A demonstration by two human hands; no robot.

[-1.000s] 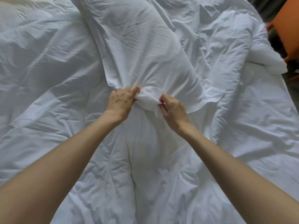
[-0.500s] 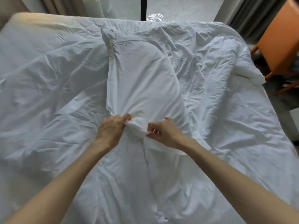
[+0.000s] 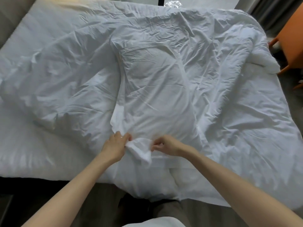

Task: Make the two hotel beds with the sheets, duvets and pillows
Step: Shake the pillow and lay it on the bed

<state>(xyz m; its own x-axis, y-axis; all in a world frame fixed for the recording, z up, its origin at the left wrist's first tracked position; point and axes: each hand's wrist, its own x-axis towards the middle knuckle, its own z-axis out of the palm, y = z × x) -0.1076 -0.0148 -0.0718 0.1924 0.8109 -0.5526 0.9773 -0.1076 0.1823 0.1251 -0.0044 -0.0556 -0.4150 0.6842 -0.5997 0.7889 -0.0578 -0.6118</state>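
A white pillow (image 3: 154, 89) in a wrinkled case lies lengthwise on a crumpled white duvet (image 3: 229, 99) that covers the bed. At the pillow's near end a bunch of white fabric (image 3: 141, 149) sticks out of the case opening. My left hand (image 3: 117, 143) grips the case edge on the left of that bunch. My right hand (image 3: 165, 145) pinches the fabric on its right side. Both forearms reach in from the bottom of the view.
The bare mattress sheet (image 3: 29, 153) shows at the near left. An orange chair (image 3: 293, 38) stands off the bed's far right corner. Dark floor (image 3: 98, 202) runs along the near bed edge. Curtains and a crinkled plastic item (image 3: 173, 4) lie beyond the far edge.
The view has pulled back and up, so the whole bed and the floor now show. Both hands have drawn the pillow's near end toward the bed's near edge, keeping their hold.
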